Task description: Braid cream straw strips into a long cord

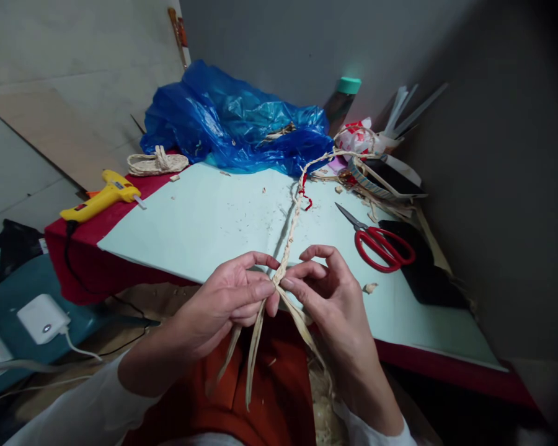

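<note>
A pale straw braid (292, 230) runs from the far right of the table down to my hands, with a red thread (305, 197) tied round it partway along. My left hand (242, 290) pinches the braid's near end between thumb and fingers. From the other side, my right hand (328, 282) grips the same end with thumb and index finger, its other fingers curled. Below the pinch, loose flat straw strands (255, 353) hang over my lap. Red-handled scissors (376, 241) lie to the right of my right hand, blades pointing away.
A yellow glue gun (103, 197) and a woven straw slipper (158, 162) sit at the table's left. Behind are a blue plastic bag (232, 118) and a green-lidded bottle (344, 102). A phone (393, 176) rests at the right. A white adapter (44, 319) lies on a teal stool.
</note>
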The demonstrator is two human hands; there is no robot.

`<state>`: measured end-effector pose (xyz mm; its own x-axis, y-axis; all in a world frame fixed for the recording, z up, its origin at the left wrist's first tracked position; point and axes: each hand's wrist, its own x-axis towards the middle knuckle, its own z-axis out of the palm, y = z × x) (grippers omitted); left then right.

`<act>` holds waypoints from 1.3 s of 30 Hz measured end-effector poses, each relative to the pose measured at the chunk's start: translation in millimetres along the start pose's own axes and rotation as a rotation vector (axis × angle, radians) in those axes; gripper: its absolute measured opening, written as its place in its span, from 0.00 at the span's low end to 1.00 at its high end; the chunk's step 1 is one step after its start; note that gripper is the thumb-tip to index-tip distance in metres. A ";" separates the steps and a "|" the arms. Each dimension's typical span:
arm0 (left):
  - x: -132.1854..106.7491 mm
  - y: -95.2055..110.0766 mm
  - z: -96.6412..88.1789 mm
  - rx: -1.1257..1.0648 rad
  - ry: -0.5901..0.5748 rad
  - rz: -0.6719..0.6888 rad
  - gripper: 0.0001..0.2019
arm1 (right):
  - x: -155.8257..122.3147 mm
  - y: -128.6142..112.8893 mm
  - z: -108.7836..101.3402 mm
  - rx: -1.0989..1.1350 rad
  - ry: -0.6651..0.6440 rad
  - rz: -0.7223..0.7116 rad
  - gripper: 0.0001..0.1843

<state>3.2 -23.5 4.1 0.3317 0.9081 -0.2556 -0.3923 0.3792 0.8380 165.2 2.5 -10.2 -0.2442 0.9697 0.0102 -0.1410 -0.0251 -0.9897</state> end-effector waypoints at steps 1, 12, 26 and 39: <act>-0.2 -0.5 0.1 0.005 0.000 -0.001 0.12 | -1.3 0.1 0.9 -0.015 0.009 -0.011 0.17; -0.9 -4.3 1.8 0.000 -0.012 0.009 0.10 | -6.0 4.2 2.6 -0.200 0.053 -0.166 0.14; 1.1 -6.7 4.4 0.054 0.002 0.039 0.12 | -16.3 -8.3 -0.2 -1.271 0.064 -0.667 0.08; -1.9 -6.0 -3.9 0.007 -0.047 0.098 0.14 | -24.4 -16.8 6.2 -0.818 0.117 -0.392 0.10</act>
<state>1.6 -26.8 -2.3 0.3321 0.9314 -0.1492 -0.4193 0.2874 0.8612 167.6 -22.3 7.1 -0.2169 0.8921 0.3964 0.5419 0.4477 -0.7113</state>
